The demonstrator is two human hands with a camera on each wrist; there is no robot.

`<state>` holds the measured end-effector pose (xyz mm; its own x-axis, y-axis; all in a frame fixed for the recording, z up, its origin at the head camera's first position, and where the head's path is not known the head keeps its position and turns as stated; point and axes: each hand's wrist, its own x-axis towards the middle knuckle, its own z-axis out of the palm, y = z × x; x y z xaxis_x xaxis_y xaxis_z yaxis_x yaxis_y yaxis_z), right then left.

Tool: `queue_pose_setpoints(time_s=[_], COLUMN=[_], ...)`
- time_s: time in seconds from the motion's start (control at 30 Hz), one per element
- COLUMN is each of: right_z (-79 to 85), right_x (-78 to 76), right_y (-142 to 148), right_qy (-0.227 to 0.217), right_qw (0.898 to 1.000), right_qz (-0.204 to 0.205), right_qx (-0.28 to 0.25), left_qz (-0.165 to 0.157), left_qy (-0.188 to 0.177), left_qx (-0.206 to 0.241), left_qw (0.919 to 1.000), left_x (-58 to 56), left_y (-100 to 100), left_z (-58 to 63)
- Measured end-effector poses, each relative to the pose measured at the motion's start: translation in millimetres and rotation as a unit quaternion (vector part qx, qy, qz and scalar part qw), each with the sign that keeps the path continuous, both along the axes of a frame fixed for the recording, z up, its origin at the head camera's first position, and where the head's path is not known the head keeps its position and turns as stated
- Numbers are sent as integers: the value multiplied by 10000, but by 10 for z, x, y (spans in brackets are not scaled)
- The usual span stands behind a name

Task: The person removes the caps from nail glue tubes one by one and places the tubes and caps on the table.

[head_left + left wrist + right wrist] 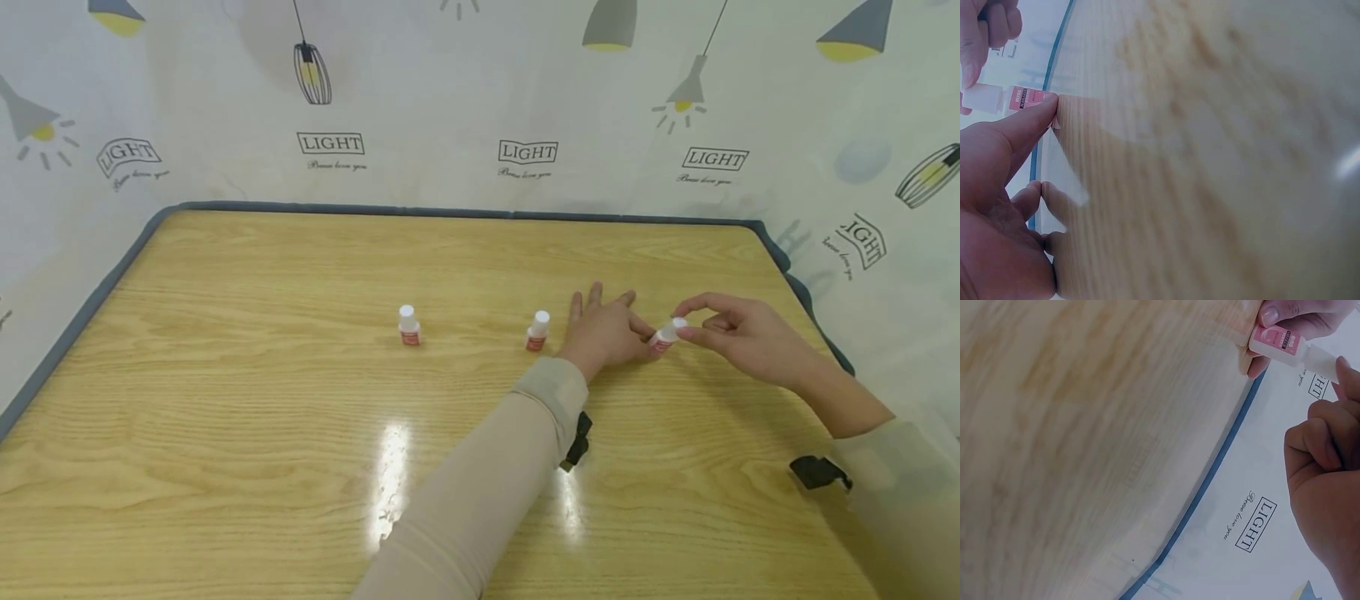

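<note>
A small white bottle [662, 340] with a pink-red label leans to the right between my two hands. My left hand [604, 333] pinches its lower end between thumb and forefinger, while the other fingers spread over the table. Up at the white cap [1322, 360], the thumb and forefinger of my right hand [753, 340] pinch from the other side. The label [1024, 98] faces the left wrist camera, its base close to the tabletop. Just left of my left hand stands a second, similar bottle [537, 332], upright with its white cap on.
A third matching bottle [408, 326] stands upright farther left on the wooden table [225, 375]. Blue-grey edging [450, 212] runs along the table's back and sides. Behind it rises a wall [420, 100] printed with lamps and lettering.
</note>
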<state>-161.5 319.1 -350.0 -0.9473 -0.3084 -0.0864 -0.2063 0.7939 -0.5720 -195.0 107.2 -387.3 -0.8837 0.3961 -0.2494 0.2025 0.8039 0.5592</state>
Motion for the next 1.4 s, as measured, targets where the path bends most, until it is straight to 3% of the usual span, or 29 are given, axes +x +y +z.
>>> queue_pose_setpoints(time_s=[0.43, 1.0, 1.4], right_z=[3, 2, 28], right_x=[-15, -6, -6], right_y=[21, 6, -31], right_qy=[-108, 146, 113], right_qw=[9996, 9999, 9997], right_qz=[-248, 18, -149], right_qx=[85, 67, 138], left_qz=[-5, 34, 42], left_qy=[-27, -53, -60], left_qx=[-5, -41, -2], left_qw=[10000, 10000, 10000], left_x=[-3, 14, 19], left_y=[3, 8, 6], left_z=[13, 8, 5])
